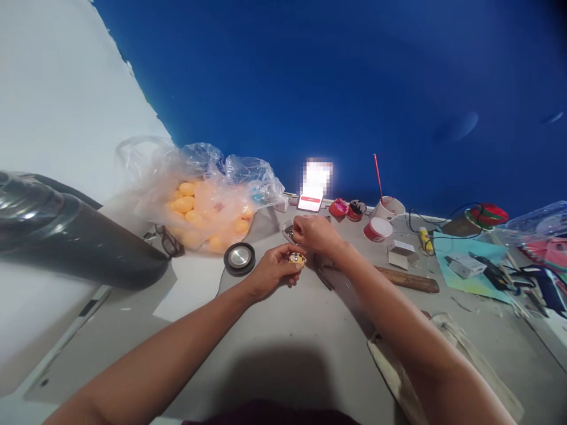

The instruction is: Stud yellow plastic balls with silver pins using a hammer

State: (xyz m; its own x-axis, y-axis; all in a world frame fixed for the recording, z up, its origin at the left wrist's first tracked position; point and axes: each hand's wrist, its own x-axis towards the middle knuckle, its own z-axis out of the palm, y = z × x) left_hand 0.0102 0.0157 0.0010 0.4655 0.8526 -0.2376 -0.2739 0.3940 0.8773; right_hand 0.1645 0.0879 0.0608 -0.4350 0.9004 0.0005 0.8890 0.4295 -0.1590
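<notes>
My left hand (273, 270) is closed round a small yellow egg-shaped piece with dark spots (296, 258), held just above the grey table (283, 336). My right hand (315, 234) hovers right above that piece, fingers curled and pinched; what they hold is too small to make out. Behind the right hand lies a small grey gadget (287, 232), partly hidden by the fingers.
A clear bag of yellow egg shapes (201, 203) sits at the back left beside glasses (169, 241) and a round black tin (240, 258). A lit phone (310, 200), painted pieces (339, 207), paint cups (388, 208), a wooden stick (410, 280) and a cloth (460, 354) lie right.
</notes>
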